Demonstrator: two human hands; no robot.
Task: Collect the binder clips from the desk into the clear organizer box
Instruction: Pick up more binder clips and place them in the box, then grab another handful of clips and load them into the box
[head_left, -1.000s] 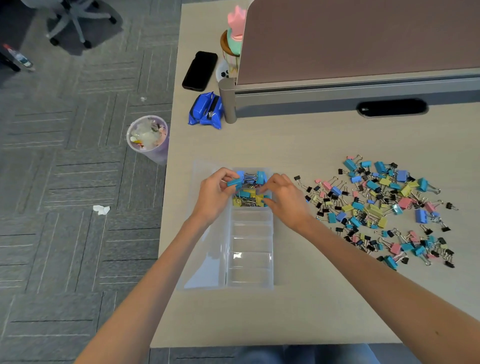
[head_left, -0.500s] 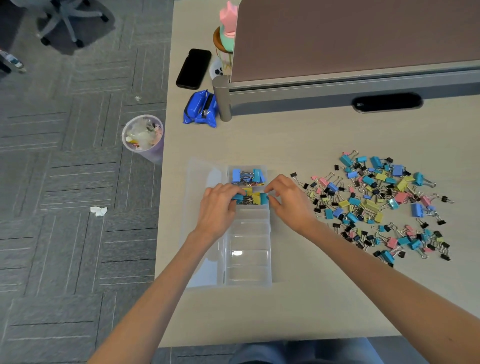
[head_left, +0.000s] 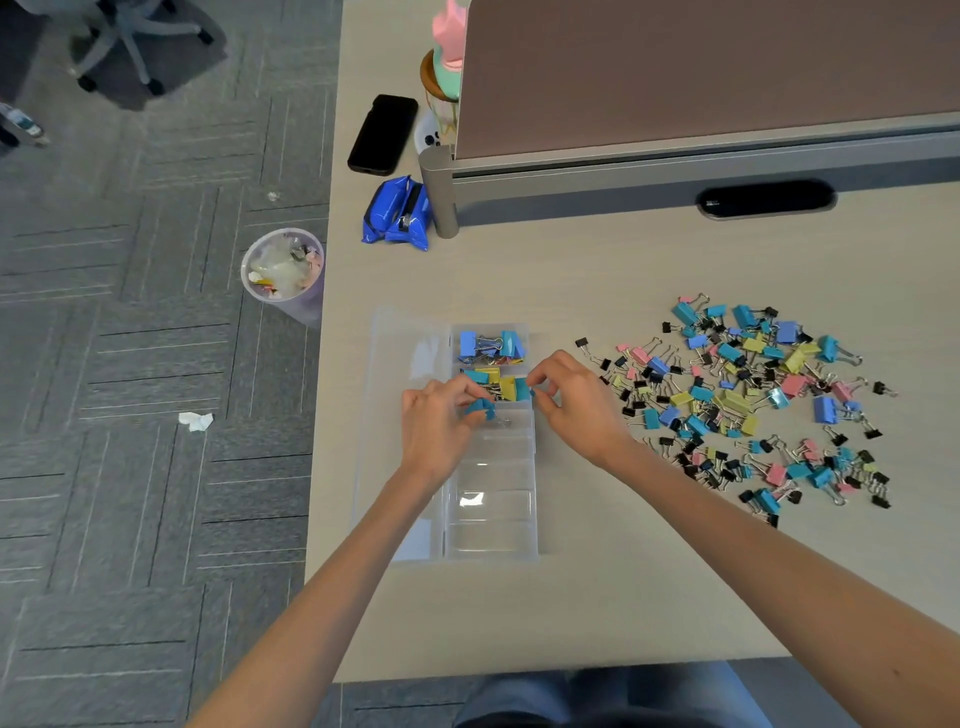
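A clear organizer box (head_left: 491, 540) lies on the desk with its lid folded open to the left. Its farthest compartment holds blue binder clips (head_left: 491, 345); the second holds teal and yellow clips (head_left: 498, 385). My left hand (head_left: 441, 426) pinches a teal binder clip (head_left: 480, 408) over the third compartment. My right hand (head_left: 576, 405) pinches a teal clip (head_left: 531, 393) at the box's right wall beside the second compartment. A large scattered pile of coloured and black binder clips (head_left: 748, 400) lies on the desk to the right.
A black phone (head_left: 383, 133) and a blue pouch (head_left: 397, 214) lie at the back left of the desk, by a desk divider (head_left: 701, 93). A waste bin (head_left: 283, 273) stands on the floor past the desk's left edge.
Both hands have moved toward me along the box, from the first compartments to the second and third. The left hand still holds a teal clip.
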